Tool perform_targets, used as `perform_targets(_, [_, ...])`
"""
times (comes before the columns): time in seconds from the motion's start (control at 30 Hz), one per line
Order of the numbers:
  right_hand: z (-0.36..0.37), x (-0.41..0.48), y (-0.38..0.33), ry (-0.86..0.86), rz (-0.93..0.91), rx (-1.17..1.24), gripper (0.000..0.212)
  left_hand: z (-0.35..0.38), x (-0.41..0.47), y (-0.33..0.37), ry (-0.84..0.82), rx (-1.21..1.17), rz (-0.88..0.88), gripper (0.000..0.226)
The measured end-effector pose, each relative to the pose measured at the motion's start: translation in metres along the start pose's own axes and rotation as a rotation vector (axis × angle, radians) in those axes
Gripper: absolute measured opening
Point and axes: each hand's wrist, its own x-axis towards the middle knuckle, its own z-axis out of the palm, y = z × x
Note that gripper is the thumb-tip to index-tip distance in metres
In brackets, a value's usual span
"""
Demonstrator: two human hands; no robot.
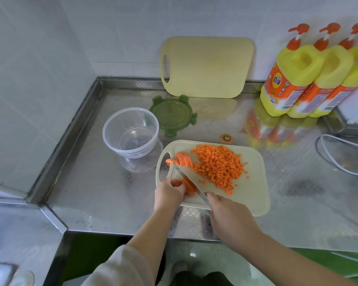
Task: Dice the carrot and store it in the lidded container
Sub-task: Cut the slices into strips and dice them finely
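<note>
A pale cutting board (254, 195) lies on the steel counter and carries a heap of diced carrot (219, 165). Several carrot slices (184, 159) lean together near the board's handle hole. My left hand (170, 193) presses down a stack of carrot slices (189, 187) at the board's near left edge. My right hand (229, 215) grips a knife (189, 182) whose blade lies against that stack, tip pointing far left. An empty clear round container (130, 132) stands left of the board, and its green lid (173, 115) lies flat behind it.
A second cutting board (207, 67) leans on the back wall. Three yellow detergent bottles (310, 79) stand at the back right. A carrot end (226, 138) lies behind the board. A white cable (339, 164) curls at the right. The counter's raised rim (56, 151) runs along the left.
</note>
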Motion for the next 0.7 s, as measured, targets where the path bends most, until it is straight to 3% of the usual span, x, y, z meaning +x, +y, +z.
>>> perform_targets(0.7, [0.020,0.027,0.002,-0.069,-0.027,-0.112,0.032,-0.001,0.007,-0.001,-0.021,-0.050,-0.052,0.011])
